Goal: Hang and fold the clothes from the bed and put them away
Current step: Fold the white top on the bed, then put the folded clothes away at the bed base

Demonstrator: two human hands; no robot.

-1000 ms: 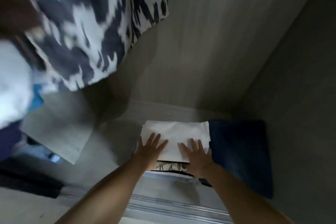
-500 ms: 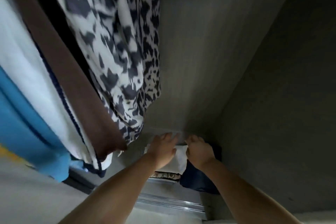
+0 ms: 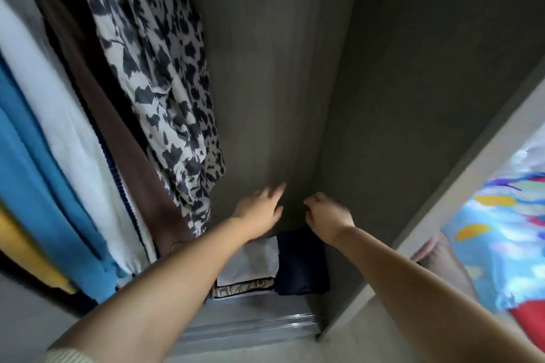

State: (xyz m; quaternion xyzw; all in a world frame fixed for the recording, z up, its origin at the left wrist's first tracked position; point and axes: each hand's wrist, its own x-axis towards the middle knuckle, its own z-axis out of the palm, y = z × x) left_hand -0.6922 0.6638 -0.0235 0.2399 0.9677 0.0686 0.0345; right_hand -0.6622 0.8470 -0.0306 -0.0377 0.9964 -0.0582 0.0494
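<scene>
**A:** Look at your hands. 1 second back both palms were flat on the white folded cloth [image 3: 256,256], pressing it down. Now your left hand [image 3: 259,209] and right hand [image 3: 326,214] have lifted off it and sit above the pile, in front of the back wall of the wardrobe [image 3: 265,82].

**B:** Are you holding anything?

**A:** Nothing that I can see. Your left fingers are stretched out and loosely spread. Your right fingers are curled in toward the palm, with no cloth visible between them.

**B:** So where did the cloth end up?

**A:** It lies on the wardrobe floor, on top of a patterned folded piece [image 3: 243,287], right beside a dark navy folded stack [image 3: 303,268]. Your left forearm covers part of it. The stack looks settled and square enough to stay put.

**B:** What does that mean for the job?

**A:** I'd judge this piece is put away. The hanging clothes are on your left: the black-and-white print dress [image 3: 165,91], a brown garment [image 3: 97,103], white [image 3: 59,115] and blue [image 3: 26,162] ones. At the right edge you can see the bright bedspread [image 3: 501,230]; your next move is probably back there for another item.
</scene>
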